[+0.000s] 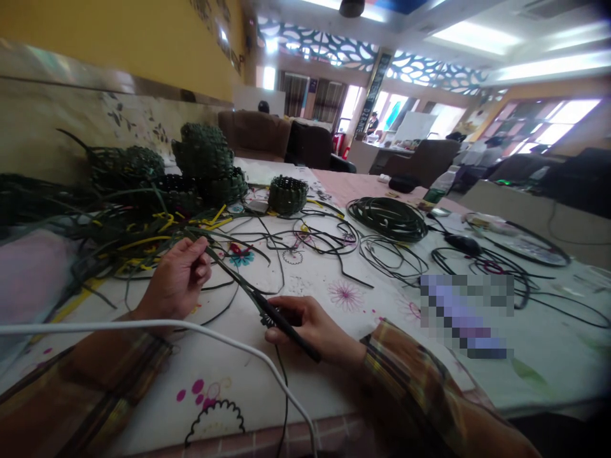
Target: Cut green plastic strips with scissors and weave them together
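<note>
While the L hand [179, 277] pinches a green strip [229, 270] btwn thumb & index, the R hand [308, 331] has its fingers wrapped round a slim black tool [289, 329], clamped on it, tip up-left toward L hand. Strip runs down-right from L fingers to the tool's tip, above the bench [329, 388]; can't tell if strip & tip actually touch. Thin dark cord [286, 397] hangs below R hand; white cable [205, 327] crosses in front, passing over L forearm in view. Beyond L hand: tangle of green strips w/ yellow strips [214, 222] mixed in, then stacked baskets [203, 152] nr the wall, & a small basket [287, 195] standing upright to their R. Far R side of bench: thick coil [387, 218], thinner loops [394, 257] just this side of it, clear bottle [440, 187] behind coil. Purple item [461, 315] nr R sleeve is pixelated, can't ID
</note>
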`<control>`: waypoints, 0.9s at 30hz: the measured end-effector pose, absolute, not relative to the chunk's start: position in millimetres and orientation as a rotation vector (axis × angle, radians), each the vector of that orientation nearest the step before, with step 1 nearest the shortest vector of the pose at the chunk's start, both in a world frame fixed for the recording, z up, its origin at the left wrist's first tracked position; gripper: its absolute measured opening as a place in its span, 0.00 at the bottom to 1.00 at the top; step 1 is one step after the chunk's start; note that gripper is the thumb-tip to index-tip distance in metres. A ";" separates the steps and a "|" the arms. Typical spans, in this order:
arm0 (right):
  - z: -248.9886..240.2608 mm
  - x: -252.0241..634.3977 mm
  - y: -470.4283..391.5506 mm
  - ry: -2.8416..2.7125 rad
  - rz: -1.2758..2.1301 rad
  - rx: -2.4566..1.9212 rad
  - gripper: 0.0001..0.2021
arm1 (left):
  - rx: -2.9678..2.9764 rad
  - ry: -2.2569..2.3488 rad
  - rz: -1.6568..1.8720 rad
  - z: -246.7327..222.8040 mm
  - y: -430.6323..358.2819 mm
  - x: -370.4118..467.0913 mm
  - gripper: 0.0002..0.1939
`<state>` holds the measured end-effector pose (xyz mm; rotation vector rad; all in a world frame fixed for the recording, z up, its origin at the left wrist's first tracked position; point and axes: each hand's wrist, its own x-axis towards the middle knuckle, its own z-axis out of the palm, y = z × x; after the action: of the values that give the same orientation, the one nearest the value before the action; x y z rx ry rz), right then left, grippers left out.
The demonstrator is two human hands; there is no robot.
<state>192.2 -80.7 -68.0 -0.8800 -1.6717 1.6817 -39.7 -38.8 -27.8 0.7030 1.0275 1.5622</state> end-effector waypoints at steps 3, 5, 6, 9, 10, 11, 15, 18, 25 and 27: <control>-70.4 192.5 -79.0 -1.655 1.685 -0.874 0.22 | 0.754 1.048 1.554 -28.2 -41.1 -36.2 0.21; -70.7 192.9 -78.4 -1.642 1.703 -0.871 0.22 | 0.780 1.047 1.550 -29.6 -42.2 -34.5 0.22; -70.6 193.1 -78.3 -1.637 1.712 -0.867 0.22 | 0.784 1.048 1.553 -30.3 -42.5 -34.1 0.23; -69.8 193.2 -78.4 -1.633 1.720 -0.861 0.21 | 0.785 1.051 1.562 -31.7 -43.1 -34.1 0.24; -69.8 193.1 -78.4 -1.634 1.717 -0.866 0.22 | 0.791 1.048 1.562 -31.8 -43.3 -34.2 0.24; -69.8 193.0 -78.5 -1.636 1.713 -0.873 0.22 | 0.798 1.046 1.564 -31.6 -43.5 -34.2 0.23; -69.9 192.7 -78.9 -1.659 1.686 -0.886 0.24 | 0.814 1.072 1.595 -30.0 -44.5 -33.1 0.21; -67.7 192.2 -79.9 -1.665 1.678 -0.892 0.23 | 0.804 1.080 1.598 -29.8 -44.4 -32.3 0.21; -63.5 191.1 -82.3 -1.638 1.726 -0.858 0.20 | 0.791 1.067 1.601 -31.4 -44.5 -32.0 0.20; -63.8 191.4 -83.1 -1.634 1.733 -0.842 0.19 | 0.782 1.066 1.599 -30.8 -44.9 -31.6 0.21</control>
<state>191.4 -83.1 -63.8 -0.8418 -1.6338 1.7334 -31.6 -44.9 -30.8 0.7816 1.0658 1.5990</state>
